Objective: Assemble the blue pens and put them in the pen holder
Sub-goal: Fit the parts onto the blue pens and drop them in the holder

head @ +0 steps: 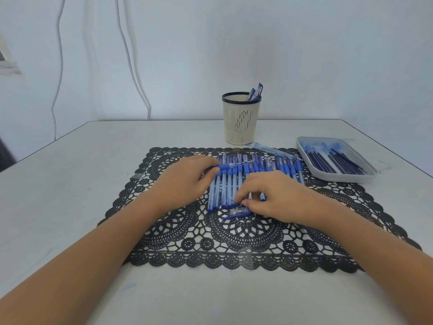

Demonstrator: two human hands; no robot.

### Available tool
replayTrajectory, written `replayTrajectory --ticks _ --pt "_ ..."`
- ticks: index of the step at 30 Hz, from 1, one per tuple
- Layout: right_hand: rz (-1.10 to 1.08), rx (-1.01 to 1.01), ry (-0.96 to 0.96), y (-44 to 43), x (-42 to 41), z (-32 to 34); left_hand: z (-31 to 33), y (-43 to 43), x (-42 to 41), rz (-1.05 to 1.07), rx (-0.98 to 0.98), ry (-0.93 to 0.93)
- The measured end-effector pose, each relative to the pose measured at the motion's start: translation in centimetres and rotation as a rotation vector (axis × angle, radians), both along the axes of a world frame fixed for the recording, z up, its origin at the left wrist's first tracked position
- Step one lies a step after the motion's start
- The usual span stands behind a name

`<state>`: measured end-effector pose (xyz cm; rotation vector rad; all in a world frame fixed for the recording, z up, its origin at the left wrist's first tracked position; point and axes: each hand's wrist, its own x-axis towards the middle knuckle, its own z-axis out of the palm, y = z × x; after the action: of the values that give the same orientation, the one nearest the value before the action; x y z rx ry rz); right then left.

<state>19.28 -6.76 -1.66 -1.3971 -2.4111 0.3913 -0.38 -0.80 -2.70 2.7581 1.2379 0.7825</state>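
Note:
A row of several blue pen barrels point(228, 186) lies side by side on a black lace placemat point(234, 233). My left hand point(185, 181) grips one blue pen point(230, 165), which points right across the row. At the row's near end, my right hand point(271, 195) pinches a blue pen cap point(237, 213) lying on the mat. The cream pen holder point(241, 118) with a dark rim stands behind the mat and holds a few blue pens point(255, 92).
A grey tray point(337, 177) at the right of the mat holds several dark ink refills point(332, 160). A loose pen point(274, 150) lies between the holder and the tray. White cables hang on the wall behind the white table point(70, 184).

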Motion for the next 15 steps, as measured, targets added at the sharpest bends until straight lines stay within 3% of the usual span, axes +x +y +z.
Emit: replayTrajectory --ticks 7,12,15 --pt "-0.025 -0.005 0.11 0.0 0.4 0.1 0.1 0.0 0.0 -0.008 -0.002 -0.015" --pt "-0.229 0.249 0.325 0.4 1.2 0.8 0.2 -0.1 0.1 -0.038 0.001 -0.025" --pt "-0.268 0.285 0.255 1.1 1.7 0.4 0.1 -0.3 0.3 -0.093 0.008 -0.027"
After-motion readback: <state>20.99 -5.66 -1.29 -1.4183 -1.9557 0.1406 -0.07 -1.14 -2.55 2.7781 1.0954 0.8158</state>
